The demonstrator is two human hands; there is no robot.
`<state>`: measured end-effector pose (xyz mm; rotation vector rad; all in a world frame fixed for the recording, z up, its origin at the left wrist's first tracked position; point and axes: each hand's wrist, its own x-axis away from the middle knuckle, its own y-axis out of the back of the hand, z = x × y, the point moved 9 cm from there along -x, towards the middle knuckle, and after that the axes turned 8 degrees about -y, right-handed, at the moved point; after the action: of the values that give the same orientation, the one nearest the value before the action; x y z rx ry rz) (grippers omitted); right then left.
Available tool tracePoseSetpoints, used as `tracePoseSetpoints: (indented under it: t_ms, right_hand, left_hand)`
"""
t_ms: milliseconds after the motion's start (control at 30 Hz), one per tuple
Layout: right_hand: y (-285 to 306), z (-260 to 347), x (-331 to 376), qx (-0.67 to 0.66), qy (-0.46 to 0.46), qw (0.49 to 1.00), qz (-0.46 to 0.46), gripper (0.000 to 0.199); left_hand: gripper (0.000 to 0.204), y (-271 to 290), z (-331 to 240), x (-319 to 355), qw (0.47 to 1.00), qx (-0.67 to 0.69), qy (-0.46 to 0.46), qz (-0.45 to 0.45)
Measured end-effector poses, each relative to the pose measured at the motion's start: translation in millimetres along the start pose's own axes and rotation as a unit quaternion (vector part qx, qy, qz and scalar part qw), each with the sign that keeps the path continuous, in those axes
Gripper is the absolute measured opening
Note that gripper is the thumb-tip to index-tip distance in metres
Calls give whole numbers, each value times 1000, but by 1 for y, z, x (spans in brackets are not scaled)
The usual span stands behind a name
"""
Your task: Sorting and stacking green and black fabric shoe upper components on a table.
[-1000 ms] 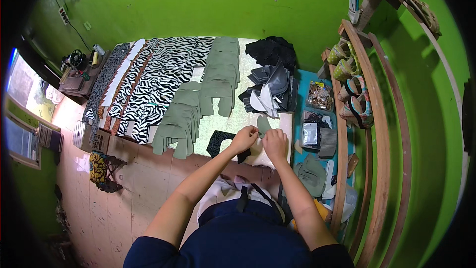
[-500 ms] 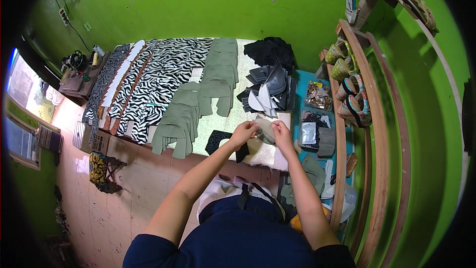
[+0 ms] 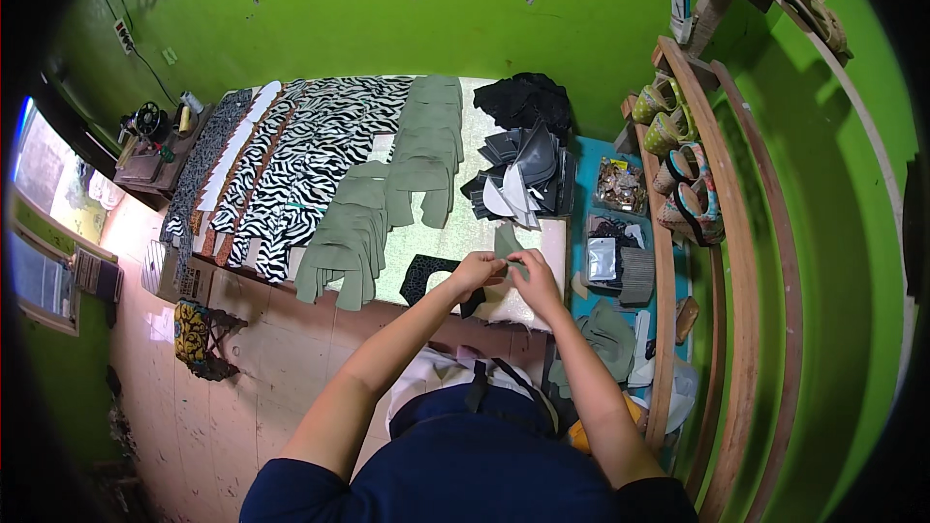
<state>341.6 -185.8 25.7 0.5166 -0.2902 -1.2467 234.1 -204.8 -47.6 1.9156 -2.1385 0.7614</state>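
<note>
Over the near right part of the table, my left hand (image 3: 477, 274) and my right hand (image 3: 535, 283) are close together, fingers pinched on an olive-green cut piece (image 3: 506, 240) of thin sheet material. Part of that piece sticks up beyond my fingers; the rest is hidden behind them. Just left of my left hand lies a black patterned cut piece (image 3: 422, 279). Beyond my hands is a heap of black cut pieces (image 3: 504, 157) with white pieces (image 3: 513, 196) on top. Overlapping rows of olive-green U-shaped pieces (image 3: 341, 237) lie further left.
Zebra-striped pieces (image 3: 329, 136) cover the table's left half. A turquoise surface (image 3: 593, 150) on the right bears clear boxes (image 3: 620, 184) of small parts. A wooden rack (image 3: 722, 281) with sandals (image 3: 690, 208) stands beside it. A sewing machine (image 3: 150, 126) is at far left.
My hands have come closer together and slightly nearer to me. The green piece, earlier spread between them, is now turned or folded, with a narrow part pointing away.
</note>
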Motion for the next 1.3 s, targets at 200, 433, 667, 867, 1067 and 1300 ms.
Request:
tracePoseSetpoints:
  t_ms: [200, 433, 667, 867, 1067, 1300]
  right_hand:
    - [26, -22, -27, 236, -46, 965, -109, 13]
    - [-8, 30, -68, 348, 127, 921, -117, 26]
    - [-31, 27, -94, 338, 171, 922, -77, 15]
    - [-38, -46, -85, -179, -162, 970, 21, 19]
    - [-85, -36, -49, -186, -211, 946, 159, 21]
    - [-103, -28, -20, 31, -214, 970, 115, 24]
  left_hand:
    - [32, 5, -2, -4, 1000, -14, 3, -23]
    - [29, 33, -3, -11, 995, -54, -50, -60]
    - [28, 55, -15, -3, 988, -110, -73, -75]
    - [42, 78, -36, 1, 979, 46, -136, -142]
    - [21, 111, -25, 19, 975, -53, -162, -142]
    - [25, 127, -29, 48, 881, -424, -157, -140]
